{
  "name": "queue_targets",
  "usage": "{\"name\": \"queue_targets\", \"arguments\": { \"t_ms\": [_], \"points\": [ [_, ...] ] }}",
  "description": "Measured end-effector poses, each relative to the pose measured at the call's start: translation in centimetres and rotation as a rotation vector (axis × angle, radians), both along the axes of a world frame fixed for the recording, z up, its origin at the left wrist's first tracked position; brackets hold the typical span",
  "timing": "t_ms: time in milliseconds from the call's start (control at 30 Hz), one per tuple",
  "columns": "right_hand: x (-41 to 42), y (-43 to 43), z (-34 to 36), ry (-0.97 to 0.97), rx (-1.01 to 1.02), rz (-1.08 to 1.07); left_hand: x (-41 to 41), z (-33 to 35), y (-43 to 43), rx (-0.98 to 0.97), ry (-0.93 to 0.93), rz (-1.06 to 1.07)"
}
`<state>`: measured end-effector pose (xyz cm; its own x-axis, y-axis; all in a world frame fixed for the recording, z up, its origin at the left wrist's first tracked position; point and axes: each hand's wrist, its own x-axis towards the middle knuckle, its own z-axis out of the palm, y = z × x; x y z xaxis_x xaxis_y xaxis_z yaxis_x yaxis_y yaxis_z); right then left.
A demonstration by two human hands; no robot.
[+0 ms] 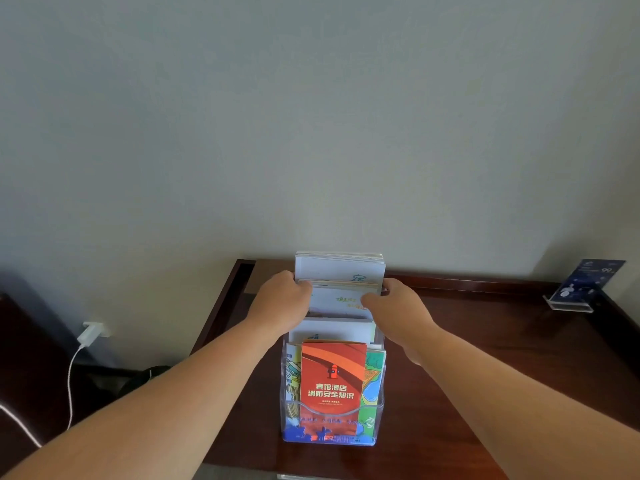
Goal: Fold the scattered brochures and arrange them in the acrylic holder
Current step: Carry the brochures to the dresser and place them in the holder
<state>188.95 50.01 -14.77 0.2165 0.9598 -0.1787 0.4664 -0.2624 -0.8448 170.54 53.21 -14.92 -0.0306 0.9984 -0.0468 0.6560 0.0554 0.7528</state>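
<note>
A clear tiered acrylic holder [379, 407] stands on the dark wooden table [485, 358], filled with folded brochures. A red brochure [332, 379] fills the front pocket, with a green and blue one behind it. White brochures sit in the higher tiers, the tallest stack [341, 268] at the back. My left hand [282, 299] grips the left edge of the white stack in the second tier from the back [341, 301]. From the other side, my right hand [394, 306] holds that stack's right edge, thumb lying across its front.
A small acrylic sign stand with a dark blue card [585, 285] sits at the table's far right. A white charger and cable [88, 336] hang from a wall socket on the left, beside a dark chair [31, 368]. A plain wall lies right behind the holder.
</note>
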Motion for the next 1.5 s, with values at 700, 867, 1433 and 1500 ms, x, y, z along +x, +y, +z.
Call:
{"name": "queue_targets", "arguments": {
  "t_ms": [700,867,1433,1500],
  "points": [
    [1.3,-3.9,-6.2,0.286,-0.193,-0.153,-3.1,-7.9,-4.3,-0.266,-0.333,0.21],
    [1.5,-4.4,-8.4,0.513,-0.316,-0.16,-2.4,-9.8,-5.1,-0.528,-0.582,0.217],
    [10.2,-4.8,-9.2,0.528,-0.307,-0.212,6.5,-11.1,-4.0,-0.544,-0.656,0.179],
    [12.9,-4.4,-9.0,0.534,-0.304,-0.21,9.1,-11.0,-3.6,-0.558,-0.666,0.171]
  ]
}}
